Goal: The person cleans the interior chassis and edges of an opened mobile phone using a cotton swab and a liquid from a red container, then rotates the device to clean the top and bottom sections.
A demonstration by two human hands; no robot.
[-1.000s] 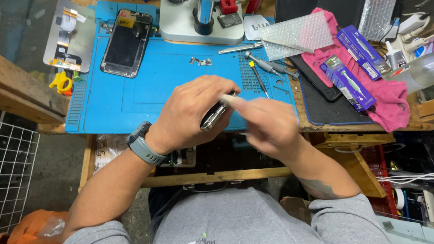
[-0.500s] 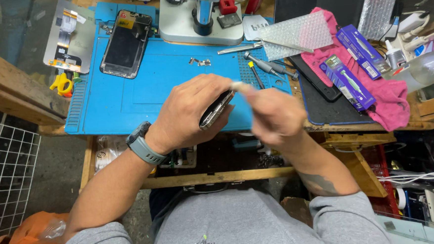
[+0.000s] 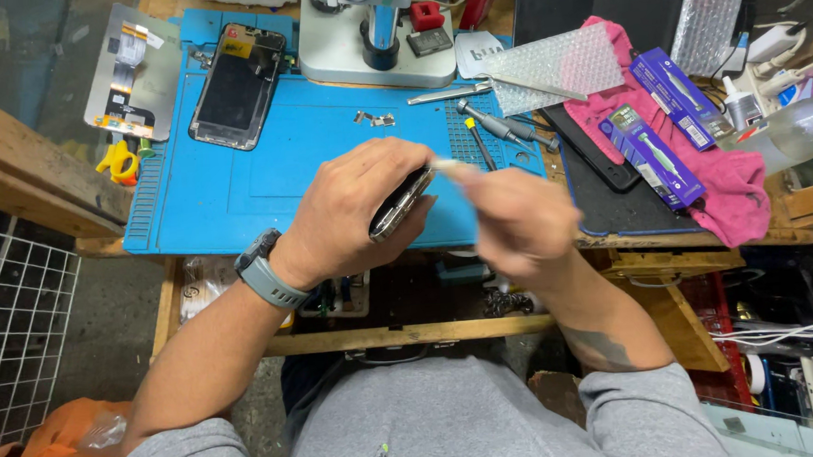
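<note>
- Gripping the phone (image 3: pixel 401 204) edge-on, your left hand (image 3: pixel 355 213) is wrapped tight around it, above the near edge of the blue mat (image 3: pixel 237 186).
- Your right hand (image 3: pixel 517 223) is blurred; it looks pinched on a thin pale tool (image 3: pixel 445 165) whose tip meets the phone's top edge.
- Pushing too hard there could make the tip skid off and gouge the frame or jab your left fingers.
- Held off the mat, a dropped phone would likely fall past the bench edge.

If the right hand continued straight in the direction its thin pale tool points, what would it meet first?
The right hand aims its pale tool up-left at the phone held edge-on in the left hand. The tip seems already at the phone's upper edge, though blur hides actual contact.
</note>
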